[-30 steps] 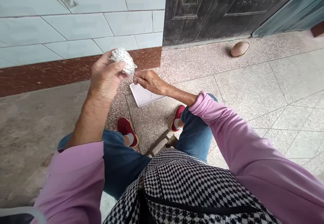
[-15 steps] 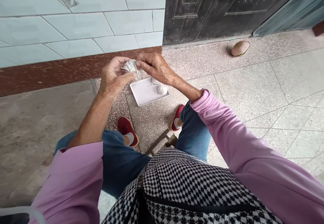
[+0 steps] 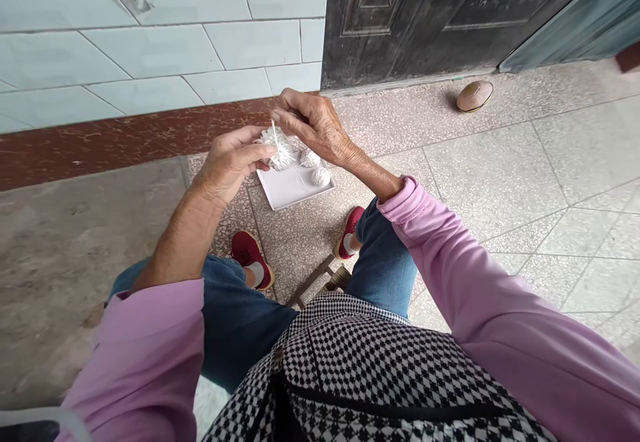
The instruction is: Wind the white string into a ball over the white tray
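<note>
We have the white pom-pom [image 3: 283,152] at about eleven o'clock from the middle of the view, held up above the pale tray [image 3: 285,197] that lies on the speckled floor [image 3: 295,249]. Our left hand [image 3: 227,162], at nine o'clock of the pom-pom, is clamped on it, thumb across the near face and fingers behind. Our right hand [image 3: 317,125], at two o'clock, has its fingertips pinched together on a thin white strand [image 3: 275,133] that runs down to the tuft.

We judge the pom-pom very light and soft: its loose, shaggy ends should squash under little pressure and spring partly back. It looks unlikely to slip as a whole, but single fibres could slide out or bend if we grip only the fringe. The best hold seems to be near its dense middle, with thumb and fingers opposed, as our left hand has it. The strand looks limp and fine, so a tip pinch suits it, and a hard jerk might snap it.

In the tray, between three and four o'clock of the pom-pom, sit two white yarn balls [image 3: 321,177]; they look more compact, firm enough to take around their sides, though apt to roll.
</note>
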{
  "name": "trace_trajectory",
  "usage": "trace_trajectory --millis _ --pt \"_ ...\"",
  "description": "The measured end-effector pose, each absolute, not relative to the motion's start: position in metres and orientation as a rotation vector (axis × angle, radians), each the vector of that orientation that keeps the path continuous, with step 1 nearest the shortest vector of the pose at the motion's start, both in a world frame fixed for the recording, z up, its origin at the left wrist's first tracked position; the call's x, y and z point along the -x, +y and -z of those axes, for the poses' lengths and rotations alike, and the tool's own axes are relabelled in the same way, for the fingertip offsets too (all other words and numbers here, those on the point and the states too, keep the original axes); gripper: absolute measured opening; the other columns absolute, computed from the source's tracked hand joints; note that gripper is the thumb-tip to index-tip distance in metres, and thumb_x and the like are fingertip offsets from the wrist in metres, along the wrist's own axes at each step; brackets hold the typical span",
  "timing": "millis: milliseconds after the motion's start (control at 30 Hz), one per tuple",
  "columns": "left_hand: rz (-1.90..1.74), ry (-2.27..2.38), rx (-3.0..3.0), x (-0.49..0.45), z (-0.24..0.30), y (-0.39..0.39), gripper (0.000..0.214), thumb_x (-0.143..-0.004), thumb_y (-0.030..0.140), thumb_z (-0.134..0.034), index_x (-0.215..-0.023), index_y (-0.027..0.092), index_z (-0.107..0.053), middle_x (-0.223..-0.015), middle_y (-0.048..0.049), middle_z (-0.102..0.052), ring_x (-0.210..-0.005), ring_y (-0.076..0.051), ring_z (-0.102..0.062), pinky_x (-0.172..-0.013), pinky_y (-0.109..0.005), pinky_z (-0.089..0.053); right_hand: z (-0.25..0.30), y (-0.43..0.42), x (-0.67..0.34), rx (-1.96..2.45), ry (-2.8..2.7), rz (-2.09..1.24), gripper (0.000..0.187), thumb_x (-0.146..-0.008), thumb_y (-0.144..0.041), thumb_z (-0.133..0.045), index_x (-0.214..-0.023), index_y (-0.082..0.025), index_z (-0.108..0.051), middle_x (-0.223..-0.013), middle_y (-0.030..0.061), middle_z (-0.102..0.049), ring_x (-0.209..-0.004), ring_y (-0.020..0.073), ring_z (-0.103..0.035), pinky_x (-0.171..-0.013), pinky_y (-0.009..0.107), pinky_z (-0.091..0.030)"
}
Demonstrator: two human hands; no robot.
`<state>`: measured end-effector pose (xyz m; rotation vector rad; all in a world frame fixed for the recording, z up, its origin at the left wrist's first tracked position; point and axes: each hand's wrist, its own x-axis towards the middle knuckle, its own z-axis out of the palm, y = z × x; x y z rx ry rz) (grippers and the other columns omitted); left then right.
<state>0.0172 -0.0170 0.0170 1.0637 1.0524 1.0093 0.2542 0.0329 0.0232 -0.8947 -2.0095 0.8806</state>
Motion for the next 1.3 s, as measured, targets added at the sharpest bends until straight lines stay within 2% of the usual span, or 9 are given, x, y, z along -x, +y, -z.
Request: trace_trajectory --millis 100,200,367,500,733,900,1067,1167,1300 --pt "-0.937 1.035 -1.13 -0.018 -0.021 -0.021 0.049 -0.069 0.032 -0.109 -0.113 0.016 -0.095 -0.107 -0.0095 -0.091 -0.087 -0.018 -0.077 -0.074 -0.027 -0.063 -0.027 0.032 -0.256 0.907 -2.09 -0.885 0.054 -0.136 -0.066 -0.056 -0.096 -0.03 -0.054 -0.102 0.009 -0.071 -0.095 0.0273 -0.061 -0.103 0.046 -0.061" --pt "-0.923 0.964 -1.154 -0.017 -0.023 -0.024 0.05 -0.07 0.028 -0.108 -0.117 0.018 -0.096 -0.11 -0.0104 -0.093 -0.088 -0.021 -0.08 -0.079 -0.032 -0.068 -0.02 0.04 -0.253 0.923 -2.085 -0.96 0.053 -0.139 -0.05 -0.06 -0.092 -0.03 -0.047 -0.095 0.0044 -0.06 -0.093 0.0225 -0.054 -0.097 0.04 -0.057" --pt "-1.119 0.89 -0.996 -0.008 -0.012 -0.011 0.054 -0.059 0.023 -0.108 -0.108 0.025 -0.086 -0.111 -0.0089 -0.086 -0.098 -0.028 -0.081 -0.079 -0.038 -0.074 -0.007 0.047 -0.239 1.017 -2.011 -1.138 0.064 -0.14 -0.068 -0.069 -0.092 -0.028 -0.052 -0.087 0.0016 -0.059 -0.095 0.022 -0.058 -0.09 0.036 -0.057" --pt "-1.174 0.862 -0.952 -0.001 -0.003 0.0 0.056 -0.062 0.027 -0.105 -0.112 0.026 -0.079 -0.122 -0.0112 -0.082 -0.11 -0.031 -0.08 -0.082 -0.04 -0.076 -0.004 0.041 -0.23 1.038 -1.995 -1.151 0.067 -0.138 -0.078 -0.067 -0.095 -0.027 -0.058 -0.086 0.0024 -0.06 -0.095 0.0243 -0.062 -0.091 0.038 -0.06" --pt "-1.354 0.972 -0.953 0.001 0.011 0.008 0.06 -0.064 0.032 -0.104 -0.107 0.028 -0.062 -0.123 -0.0114 -0.082 -0.114 -0.032 -0.081 -0.085 -0.042 -0.077 0.002 0.024 -0.229 1.057 -2.164 -1.092 0.044 -0.137 -0.051 -0.073 -0.102 -0.024 -0.073 -0.098 0.0096 -0.077 -0.106 0.0302 -0.074 -0.103 0.044 -0.066" --pt "-1.545 1.204 -1.129 0.002 0.033 0.025 0.066 -0.063 0.026 -0.099 -0.116 0.028 -0.059 -0.113 -0.0061 -0.079 -0.099 -0.027 -0.077 -0.085 -0.041 -0.072 -0.002 0.009 -0.228 0.995 -2.323 -1.079 0.031 -0.135 -0.042 -0.068 -0.113 -0.022 -0.08 -0.109 0.0116 -0.08 -0.111 0.0321 -0.077 -0.107 0.045 -0.066" --pt "-1.551 1.302 -1.449 0.0 0.047 0.028 0.07 -0.063 0.027 -0.107 -0.116 0.026 -0.062 -0.107 -0.0033 -0.078 -0.094 -0.025 -0.076 -0.091 -0.045 -0.072 -0.003 0.03 -0.243 0.848 -2.243 -0.985 0.046 -0.14 -0.051 -0.06 -0.106 -0.022 -0.07 -0.104 0.0074 -0.072 -0.103 0.0273 -0.071 -0.105 0.043 -0.062" --pt "-1.398 1.12 -1.434 -0.002 0.041 0.017 0.071 -0.06 0.031 -0.109 -0.117 0.025 -0.067 -0.106 -0.0039 -0.078 -0.094 -0.026 -0.077 -0.086 -0.043 -0.071 -0.001 0.047 -0.253 0.805 -2.127 -0.93 0.052 -0.142 -0.055 -0.06 -0.101 -0.024 -0.061 -0.099 0.0041 -0.065 -0.097 0.0244 -0.065 -0.102 0.041 -0.06" --pt "-1.234 0.876 -1.195 -0.01 0.02 0.0 0.064 -0.064 0.03 -0.107 -0.117 0.029 -0.071 -0.113 -0.0061 -0.079 -0.101 -0.027 -0.077 -0.084 -0.042 -0.074 -0.001 0.052 -0.256 0.856 -1.985 -1.049 0.05 -0.145 -0.047 -0.063 -0.101 -0.025 -0.054 -0.093 -0.0006 -0.055 -0.088 0.0197 -0.056 -0.09 0.035 -0.058"
